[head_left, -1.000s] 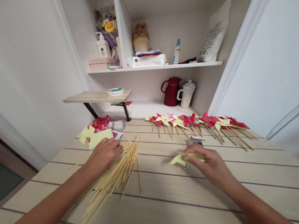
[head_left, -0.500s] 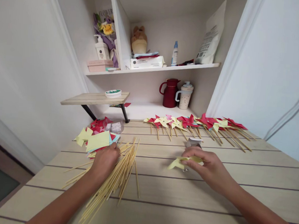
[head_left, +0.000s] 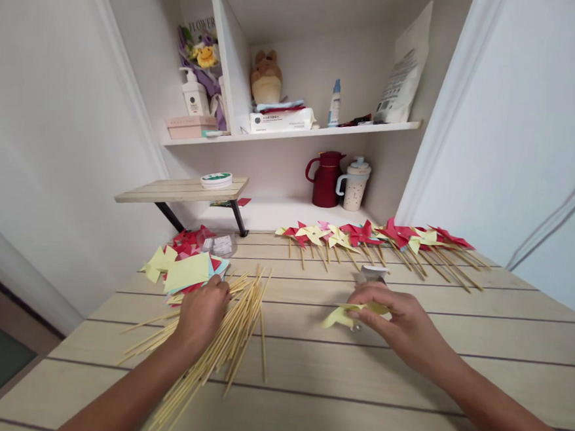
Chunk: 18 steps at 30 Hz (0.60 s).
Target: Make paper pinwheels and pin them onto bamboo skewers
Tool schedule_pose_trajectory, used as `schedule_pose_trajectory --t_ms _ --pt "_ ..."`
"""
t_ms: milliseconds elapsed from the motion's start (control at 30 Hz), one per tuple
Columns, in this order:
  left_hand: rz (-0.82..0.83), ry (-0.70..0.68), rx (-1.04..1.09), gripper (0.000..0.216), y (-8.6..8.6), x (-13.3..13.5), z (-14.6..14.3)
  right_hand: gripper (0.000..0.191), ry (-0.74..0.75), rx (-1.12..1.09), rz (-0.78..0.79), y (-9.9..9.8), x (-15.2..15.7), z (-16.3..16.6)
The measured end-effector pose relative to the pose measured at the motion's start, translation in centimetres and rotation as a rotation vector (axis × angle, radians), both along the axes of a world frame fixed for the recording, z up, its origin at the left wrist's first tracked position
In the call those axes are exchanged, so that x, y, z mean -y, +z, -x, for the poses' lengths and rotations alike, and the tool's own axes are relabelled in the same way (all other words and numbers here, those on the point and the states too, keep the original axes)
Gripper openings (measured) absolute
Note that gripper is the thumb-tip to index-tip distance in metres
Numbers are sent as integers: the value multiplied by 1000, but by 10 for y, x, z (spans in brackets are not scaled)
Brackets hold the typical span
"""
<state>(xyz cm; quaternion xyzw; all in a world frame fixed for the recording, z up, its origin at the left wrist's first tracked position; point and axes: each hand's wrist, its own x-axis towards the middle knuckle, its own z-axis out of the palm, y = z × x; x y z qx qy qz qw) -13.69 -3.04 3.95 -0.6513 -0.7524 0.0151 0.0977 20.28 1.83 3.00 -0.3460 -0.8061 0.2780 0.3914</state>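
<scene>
Sticks fan across the near left of the desk: likely light, stiff and prone to roll, best taken singly near an end. The left hand lies back upward over the pile, fingers curled; whether it grips a stick cannot be told. The right hand, well apart, pinches yellow paper between thumb and fingers over the desk. Paper judged soft and easily creased; a light pinch near its middle should suit. Beyond, pinwheels lie in a row; farther back stands a red jug.
</scene>
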Motion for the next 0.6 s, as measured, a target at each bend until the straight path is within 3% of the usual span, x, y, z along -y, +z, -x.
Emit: schedule_pose_trajectory --t_ms 100,200,367,500,600 --pt "-47 11 12 36 4 5 -1 21 -6 -22 39 2 1 1" --pt "-193 -6 118 28 15 10 -8 21 -14 -82 144 3 3 4" --pt "-453 -201 540 10 55 6 -55 24 -28 -287 350 7 3 6" --pt "-264 -222 1074 13 74 -2 -108 26 -45 -480 446 9 -2 4" --pt "-149 -150 1408 19 59 -9 -133 28 -44 -590 456 9 -6 1"
